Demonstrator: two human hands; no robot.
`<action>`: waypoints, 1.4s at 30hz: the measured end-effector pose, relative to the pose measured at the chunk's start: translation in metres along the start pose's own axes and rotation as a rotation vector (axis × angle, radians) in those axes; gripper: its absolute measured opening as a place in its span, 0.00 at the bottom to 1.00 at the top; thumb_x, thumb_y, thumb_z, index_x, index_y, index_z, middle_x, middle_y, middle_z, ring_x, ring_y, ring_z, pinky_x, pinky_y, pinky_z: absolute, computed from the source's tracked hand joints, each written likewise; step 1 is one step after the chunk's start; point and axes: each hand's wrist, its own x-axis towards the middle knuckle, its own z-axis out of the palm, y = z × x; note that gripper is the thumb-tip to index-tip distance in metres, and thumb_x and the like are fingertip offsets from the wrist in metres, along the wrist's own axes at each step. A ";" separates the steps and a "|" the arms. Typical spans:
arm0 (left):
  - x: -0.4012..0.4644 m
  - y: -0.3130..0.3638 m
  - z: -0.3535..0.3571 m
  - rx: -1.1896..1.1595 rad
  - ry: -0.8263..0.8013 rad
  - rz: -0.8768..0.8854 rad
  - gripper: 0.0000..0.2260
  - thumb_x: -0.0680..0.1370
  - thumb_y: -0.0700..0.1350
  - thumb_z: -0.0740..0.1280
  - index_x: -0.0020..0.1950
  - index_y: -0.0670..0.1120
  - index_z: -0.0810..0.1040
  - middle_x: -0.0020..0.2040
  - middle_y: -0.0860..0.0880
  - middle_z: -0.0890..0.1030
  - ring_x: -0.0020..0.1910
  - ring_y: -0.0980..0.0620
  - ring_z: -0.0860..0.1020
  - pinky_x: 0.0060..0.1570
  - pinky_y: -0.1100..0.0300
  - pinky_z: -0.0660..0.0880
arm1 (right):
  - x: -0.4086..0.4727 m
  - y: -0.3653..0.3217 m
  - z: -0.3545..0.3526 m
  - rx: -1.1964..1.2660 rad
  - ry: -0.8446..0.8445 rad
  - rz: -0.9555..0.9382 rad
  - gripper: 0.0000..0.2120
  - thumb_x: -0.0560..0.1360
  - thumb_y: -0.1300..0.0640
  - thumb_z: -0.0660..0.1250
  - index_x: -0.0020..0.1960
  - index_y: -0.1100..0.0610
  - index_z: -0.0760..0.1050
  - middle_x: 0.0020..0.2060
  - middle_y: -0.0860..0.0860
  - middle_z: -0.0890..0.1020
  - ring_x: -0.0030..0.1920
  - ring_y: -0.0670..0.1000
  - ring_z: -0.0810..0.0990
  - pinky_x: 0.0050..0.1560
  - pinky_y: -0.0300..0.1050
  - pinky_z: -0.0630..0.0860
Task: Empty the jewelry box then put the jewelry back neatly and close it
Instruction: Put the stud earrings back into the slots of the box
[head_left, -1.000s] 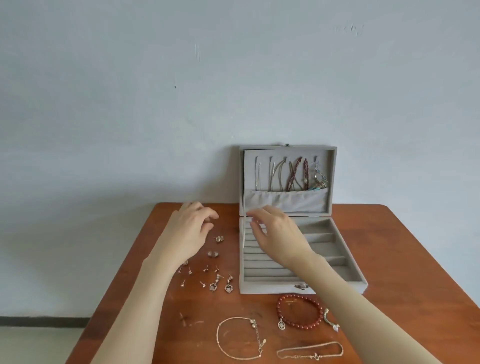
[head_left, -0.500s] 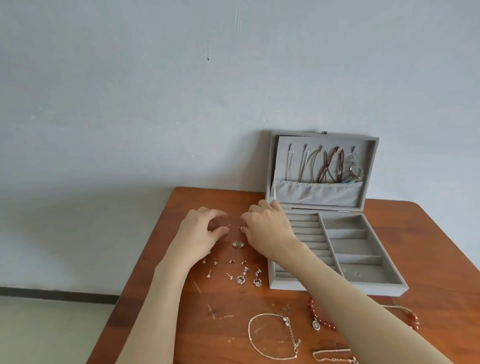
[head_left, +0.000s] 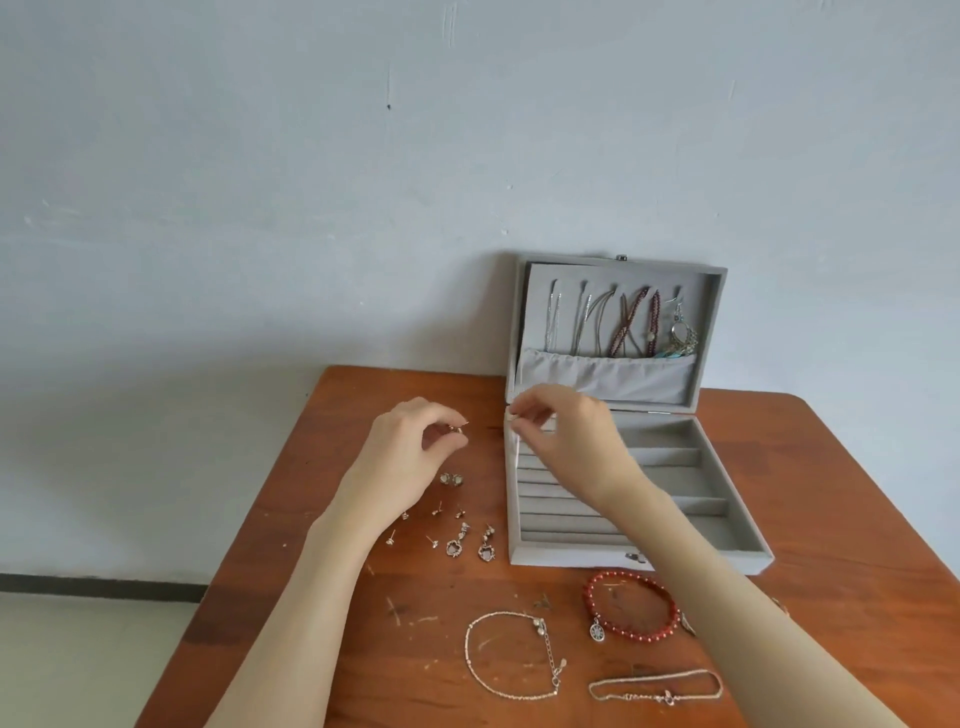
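Pale blue-grey wall (head_left: 311, 182), scuffed, filling the upper frame; dark skirting strip at 8 o'clock above a light floor. No brand, label or readable writing anywhere. Reddish-brown wooden bench (head_left: 831, 467), scratched, pushed against the wall. Grey velvet jewelry box (head_left: 743, 556) at 3 o'clock of centre, lid upright against the wall, necklaces (head_left: 618, 322) hanging inside the lid above a fabric pocket; ring rolls and side compartments bare. Right hand (head_left: 571, 441) over the box's far-left corner, fingers pinching a small ring (head_left: 511, 415). Left hand (head_left: 410, 457) at 9 o'clock of the box, fingers pinching a small gold earring (head_left: 93, 428) above the bench. Red bead bracelet (head_left: 631, 605) at 6 o'clock of the box; two silver chain bracelets (head_left: 514, 654) nearer the front edge. Stud and drop earrings (head_left: 457, 540) scattered just left of the box, below the left hand.
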 end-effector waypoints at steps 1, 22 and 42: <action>0.000 0.008 0.002 -0.024 0.003 0.028 0.07 0.73 0.43 0.70 0.50 0.47 0.82 0.44 0.53 0.79 0.43 0.58 0.74 0.43 0.76 0.65 | -0.002 0.006 -0.010 0.028 0.020 0.038 0.05 0.73 0.63 0.67 0.48 0.60 0.80 0.40 0.51 0.80 0.41 0.46 0.75 0.42 0.26 0.68; 0.041 0.069 0.076 0.695 -0.233 0.113 0.13 0.75 0.39 0.61 0.58 0.48 0.75 0.55 0.49 0.75 0.58 0.47 0.67 0.51 0.55 0.58 | 0.014 0.070 -0.028 -0.051 -0.189 0.166 0.10 0.72 0.67 0.63 0.51 0.59 0.73 0.42 0.51 0.80 0.47 0.51 0.76 0.48 0.40 0.71; 0.041 0.058 0.089 0.467 0.020 0.061 0.05 0.77 0.42 0.64 0.50 0.46 0.79 0.47 0.49 0.81 0.51 0.47 0.72 0.44 0.59 0.55 | 0.017 0.069 -0.017 0.041 -0.051 0.193 0.07 0.71 0.65 0.67 0.46 0.60 0.83 0.40 0.52 0.82 0.40 0.47 0.75 0.42 0.31 0.66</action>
